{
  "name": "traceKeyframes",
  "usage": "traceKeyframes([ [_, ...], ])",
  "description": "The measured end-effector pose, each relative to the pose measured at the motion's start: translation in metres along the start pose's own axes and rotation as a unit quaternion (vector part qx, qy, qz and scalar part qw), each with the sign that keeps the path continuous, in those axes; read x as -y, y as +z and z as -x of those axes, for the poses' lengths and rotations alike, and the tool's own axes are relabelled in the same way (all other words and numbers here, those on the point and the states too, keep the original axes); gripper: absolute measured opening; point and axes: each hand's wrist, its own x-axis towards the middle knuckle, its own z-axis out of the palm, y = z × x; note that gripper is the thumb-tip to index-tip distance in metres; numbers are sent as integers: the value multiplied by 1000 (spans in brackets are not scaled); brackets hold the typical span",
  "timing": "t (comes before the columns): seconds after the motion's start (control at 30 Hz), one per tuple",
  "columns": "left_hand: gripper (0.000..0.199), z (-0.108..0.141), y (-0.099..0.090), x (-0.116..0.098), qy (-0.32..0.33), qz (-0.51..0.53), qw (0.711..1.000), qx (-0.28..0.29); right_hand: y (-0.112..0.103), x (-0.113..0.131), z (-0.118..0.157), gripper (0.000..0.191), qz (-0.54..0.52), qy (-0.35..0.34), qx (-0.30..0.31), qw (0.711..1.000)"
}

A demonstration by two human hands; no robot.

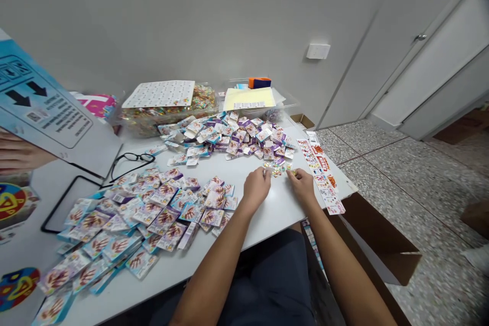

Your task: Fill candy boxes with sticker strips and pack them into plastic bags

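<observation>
Toward the right end of the white tabletop, small clear packets with multicoloured contents lie between the 2 hands. At 8 o'clock from them is the left hand, its fingers curled inward; I cannot tell what, if anything, it grips. At 4 o'clock, the right hand pinches a yellow-flecked packet between thumb and fingers.

At 3 o'clock, a printed sticker strip runs along the table's edge. At 11 o'clock spreads a heap of purple and blue cartons with open flaps. Behind that heap, a clear tub full of colourful packets stands at 10 o'clock, a printed sheet on top. A yellow sheet lies over a 2nd tub at 11 o'clock. Between 8 and 9 o'clock lies a larger pile of hand-printed cartons, with black-framed eyeglasses beyond it at 9 o'clock. An open brown cardboard box sits at 4 o'clock, below table level.
</observation>
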Motion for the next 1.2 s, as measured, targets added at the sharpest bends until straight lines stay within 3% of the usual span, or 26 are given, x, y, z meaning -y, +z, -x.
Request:
traceKeyframes([
  [0.1,36,16,10,14,5,71,995,71,-4,4,6,52,-28,17,11,999],
  [0.23,39,24,13,27,11,108,989,97,-10,11,15,51,-70,31,56,995],
  [0.37,35,28,11,30,28,68,996,53,-15,14,27,45,-111,40,75,990],
  [0.5,35,30,17,30,17,3,1000,-4,-16,15,41,52,-170,74,64,980],
  [0.6,31,31,25,30,29,-7,1000,-6,-14,21,51,54,-224,94,53,969],
  [0.73,23,30,29,31,53,23,998,0,-12,42,60,40,-220,80,55,971],
  [0.83,18,31,28,34,71,79,994,18,-14,62,59,26,-164,22,42,985],
  [1.0,24,40,26,32,103,243,957,121,-15,87,42,21,-17,-170,63,983],
  [1.1,36,46,27,27,115,333,917,187,-21,97,33,26,26,-208,115,971],
  [1.2,44,48,25,25,117,379,890,224,-36,104,27,29,64,-199,189,959],
])
